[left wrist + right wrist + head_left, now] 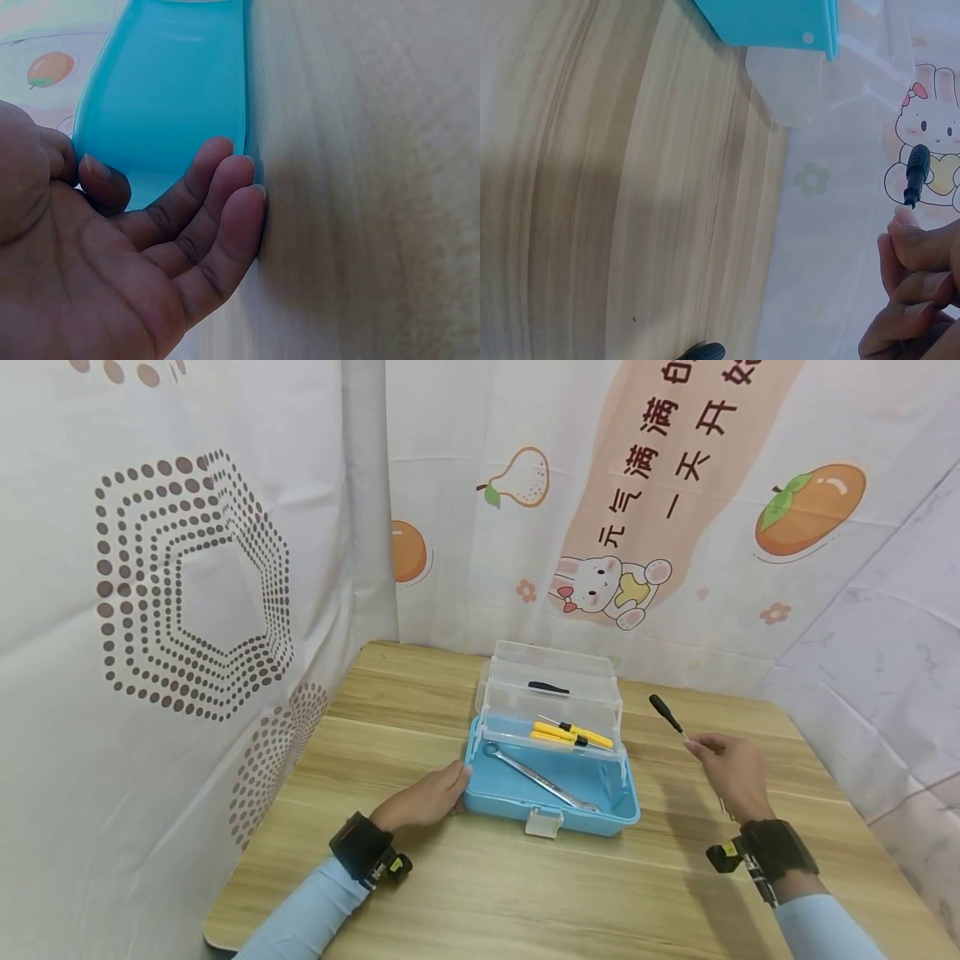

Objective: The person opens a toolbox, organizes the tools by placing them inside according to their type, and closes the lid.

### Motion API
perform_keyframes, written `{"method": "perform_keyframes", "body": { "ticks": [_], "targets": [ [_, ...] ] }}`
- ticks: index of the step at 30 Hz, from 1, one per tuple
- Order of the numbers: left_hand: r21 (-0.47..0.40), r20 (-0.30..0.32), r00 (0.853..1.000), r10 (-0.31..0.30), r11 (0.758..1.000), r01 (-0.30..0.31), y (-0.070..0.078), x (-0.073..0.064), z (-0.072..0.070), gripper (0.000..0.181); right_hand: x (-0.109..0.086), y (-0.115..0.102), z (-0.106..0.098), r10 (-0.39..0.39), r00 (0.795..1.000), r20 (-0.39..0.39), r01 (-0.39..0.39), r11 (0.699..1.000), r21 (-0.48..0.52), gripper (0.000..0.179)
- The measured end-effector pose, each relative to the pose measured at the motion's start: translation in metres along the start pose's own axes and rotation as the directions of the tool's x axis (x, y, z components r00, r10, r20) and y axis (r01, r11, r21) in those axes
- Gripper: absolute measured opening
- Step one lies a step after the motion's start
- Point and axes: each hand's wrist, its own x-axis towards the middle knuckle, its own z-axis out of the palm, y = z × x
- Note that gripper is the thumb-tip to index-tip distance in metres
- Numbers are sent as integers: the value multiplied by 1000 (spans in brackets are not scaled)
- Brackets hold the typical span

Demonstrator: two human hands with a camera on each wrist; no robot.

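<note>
A blue toolbox (pixel 517 808) stands on the table with its clear lid up. My left hand (pixel 426 795) holds its left end, thumb by the rim and bent fingers (pixel 238 225) against the outer wall near the base. My right hand (pixel 733 770), to the right of the box and above the table, pinches a screwdriver (pixel 664 712) by its thin metal shaft, black handle pointing up and away. Inside the box lies a combination wrench (pixel 540 779). Yellow-handled screwdrivers (pixel 591 734) lie in the clear tray (pixel 501 727), with a black handle (pixel 549 687) behind them.
Another ribbed black handle (pixel 707 351) shows at the bottom of the right wrist view. A white latch (pixel 544 822) hangs on the box's front. The wood-grain table (pixel 480 893) is bordered by a printed curtain (pixel 450 602) behind and more curtain (pixel 247 693) along the left.
</note>
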Motion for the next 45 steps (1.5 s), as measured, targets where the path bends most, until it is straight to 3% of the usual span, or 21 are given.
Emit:
{"method": "perform_keyframes", "body": {
  "ticks": [20, 29, 45],
  "targets": [
    [29, -6, 1000, -14, 999, 15, -1, 1, 0, 40, 11, -15, 5, -3, 1000, 0, 3, 999, 32, 31],
    [16, -2, 1000, -22, 1000, 22, 1, -1, -1, 41, 14, -23, 5, -47, 999, -8, 47, 998, 43, 36],
    [11, -1, 1000, -29, 1000, 29, -1, -1, -1, 43, 25, -39, 11, -100, 995, -12, 101, 994, 51, 30]
  ]
}}
